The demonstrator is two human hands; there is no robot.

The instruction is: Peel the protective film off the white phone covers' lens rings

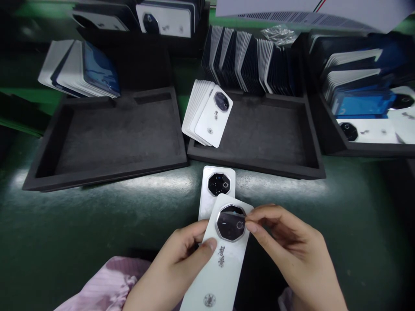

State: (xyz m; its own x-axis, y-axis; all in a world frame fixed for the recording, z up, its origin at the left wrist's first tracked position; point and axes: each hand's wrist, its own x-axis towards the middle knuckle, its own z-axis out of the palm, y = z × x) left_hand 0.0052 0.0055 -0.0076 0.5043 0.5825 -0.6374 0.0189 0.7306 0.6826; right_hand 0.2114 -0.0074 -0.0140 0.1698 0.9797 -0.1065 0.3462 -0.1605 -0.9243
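Observation:
My left hand point(181, 255) grips a white phone back cover point(223, 276) along its left side, thumb on the front face. The cover is tilted and carries a dark octagonal camera window point(231, 222), dark lettering and a round emblem. At the window's right edge, my right hand point(288, 250) pinches with thumb and forefinger; a pale line crosses the window there, and what sits between the fingertips is too small to make out. Partly hidden behind the held cover, a second white phone back cover point(209, 203) lies on the green table.
Two black trays point(119, 134) point(272, 138) stand beyond my hands. Fanned white covers point(207, 114) lean on the right tray's corner, with rows of covers point(246, 60) behind. Another stack point(79, 69) rests at the left tray's back. A black box point(363, 149) at right holds more covers.

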